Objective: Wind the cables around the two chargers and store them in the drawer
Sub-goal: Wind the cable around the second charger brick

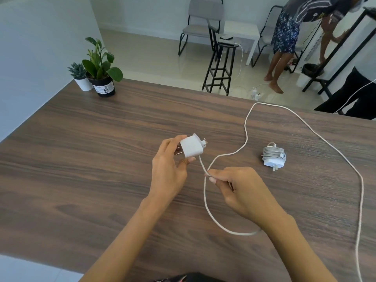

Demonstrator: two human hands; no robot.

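My left hand grips a white charger above the middle of the wooden table, metal prongs pointing left. Its long white cable leaves the charger's underside. My right hand pinches that cable a short way below the charger. From there the cable loops toward me, runs to the far table edge, then sweeps down the right side. A second white charger lies on the table to the right with its cable wound around it. No drawer is in view.
Two potted plants stand at the table's far left corner. Beyond the table are a black stool, chairs, a low white table and a person bending over. Another person's dark leg is at the far right edge.
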